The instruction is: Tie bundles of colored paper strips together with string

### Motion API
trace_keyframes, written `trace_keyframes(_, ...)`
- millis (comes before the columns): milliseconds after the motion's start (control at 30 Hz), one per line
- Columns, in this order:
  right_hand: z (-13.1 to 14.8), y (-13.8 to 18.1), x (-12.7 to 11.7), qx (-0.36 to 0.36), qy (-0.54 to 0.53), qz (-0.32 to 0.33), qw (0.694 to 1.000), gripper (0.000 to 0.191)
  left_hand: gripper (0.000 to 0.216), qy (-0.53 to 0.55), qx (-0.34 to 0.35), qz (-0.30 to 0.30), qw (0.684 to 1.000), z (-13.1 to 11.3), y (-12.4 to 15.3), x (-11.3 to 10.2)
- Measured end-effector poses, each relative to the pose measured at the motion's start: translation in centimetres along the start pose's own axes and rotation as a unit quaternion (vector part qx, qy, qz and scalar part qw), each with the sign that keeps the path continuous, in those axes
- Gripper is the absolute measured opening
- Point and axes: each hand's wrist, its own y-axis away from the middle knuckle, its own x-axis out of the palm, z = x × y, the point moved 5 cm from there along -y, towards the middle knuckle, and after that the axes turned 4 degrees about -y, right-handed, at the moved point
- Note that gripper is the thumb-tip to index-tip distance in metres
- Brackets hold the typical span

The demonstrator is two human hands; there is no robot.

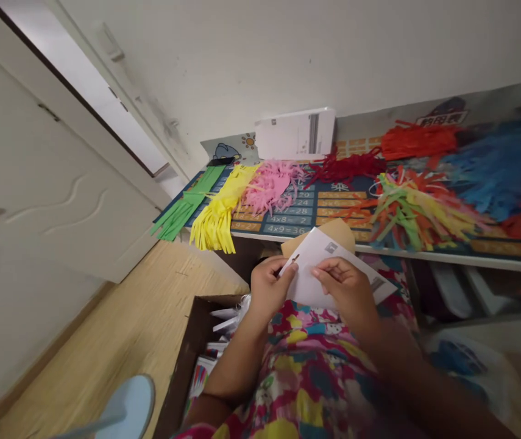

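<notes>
My left hand [269, 283] and my right hand [347, 286] are both closed on a white sheet of paper [322, 259], held over my lap below the desk's front edge. The left pinches the sheet's left edge; a small dark piece shows at its fingertips, too small to name. The right grips the sheet's lower middle with thumb on top. A tan card or envelope [333, 230] sticks out behind the white sheet.
The desk [392, 250] carries fringed paper strips: green [184, 204], yellow [219, 213], pink [269, 186], red, orange, blue and a mixed pile [413, 210]. A white paper stack [294, 134] leans on the wall. An open cardboard box [196, 360] of papers sits on the wooden floor at my left.
</notes>
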Motion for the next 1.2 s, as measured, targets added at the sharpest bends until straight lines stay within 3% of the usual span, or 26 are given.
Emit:
trace_keyframes(500, -1.3, 0.1, -0.2, -0.002, -0.034, -0.045, 0.998, 0.031, 0.017, -0.039, 0.012, -0.012, 0.999, -0.9, 0.9, 0.3)
trace_keyframes(933, -0.5, 0.5, 0.2, -0.046, 0.046, -0.069, 0.996, 0.03, 0.016, -0.032, 0.018, -0.012, 0.999, -1.1, 1.2, 0.5)
trace_keyframes(1067, -1.2, -0.2, -1.9, -0.081, 0.145, -0.115, 0.979, 0.036, 0.016, -0.039, 0.029, -0.026, 0.998, -1.1, 1.5, 0.0)
trace_keyframes(1200, 0.1, -0.6, -5.8, -0.177, 0.251, -0.203, 0.93, 0.041, 0.016, -0.058, 0.043, -0.024, 0.997, -1.5, 1.5, -1.2)
